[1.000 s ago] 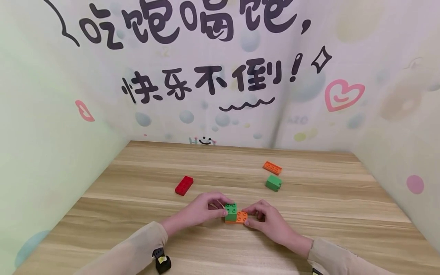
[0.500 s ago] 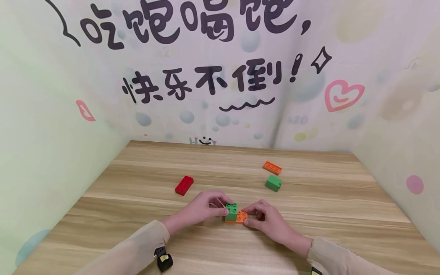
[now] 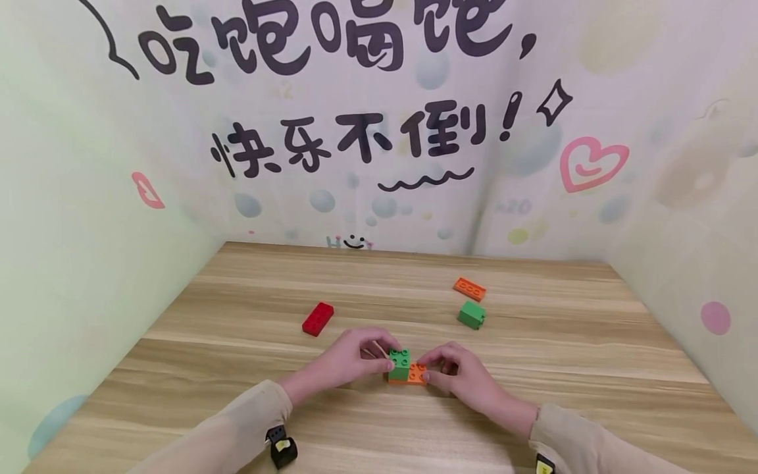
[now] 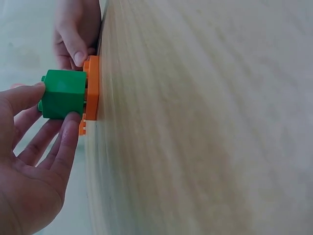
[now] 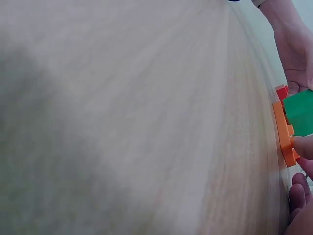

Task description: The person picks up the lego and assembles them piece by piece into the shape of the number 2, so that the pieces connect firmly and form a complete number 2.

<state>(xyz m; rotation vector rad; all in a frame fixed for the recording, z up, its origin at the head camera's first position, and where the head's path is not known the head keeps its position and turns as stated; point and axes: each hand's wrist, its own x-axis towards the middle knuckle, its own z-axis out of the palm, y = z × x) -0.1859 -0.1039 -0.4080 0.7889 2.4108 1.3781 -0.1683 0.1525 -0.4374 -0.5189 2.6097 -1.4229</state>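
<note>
Stillness over the last second: green block (image 3: 399, 372) sitting on orange plate (image 3: 416, 380)
The left hand (image 3: 354, 354) grips the green block between thumb and fingers, and the right hand (image 3: 464, 378) pinches the orange plate's free end, towards the right edge of the worktop (image 3: 367, 289). The pair lies roughly midway between the left and right edges, well apart from the back edge, and, like the hands, has scarcely shifted. That steady hold suggests fitting or settling rather than carrying. In the left wrist view orange studs show beneath the green block, so it may not be pressed fully home. A red brick (image 3: 318, 319) lies untouched further back, towards the left edge; a second green block (image 3: 471, 315) and, behind it, a second orange plate (image 3: 470, 289) lie towards the back edge, right of its middle
</note>
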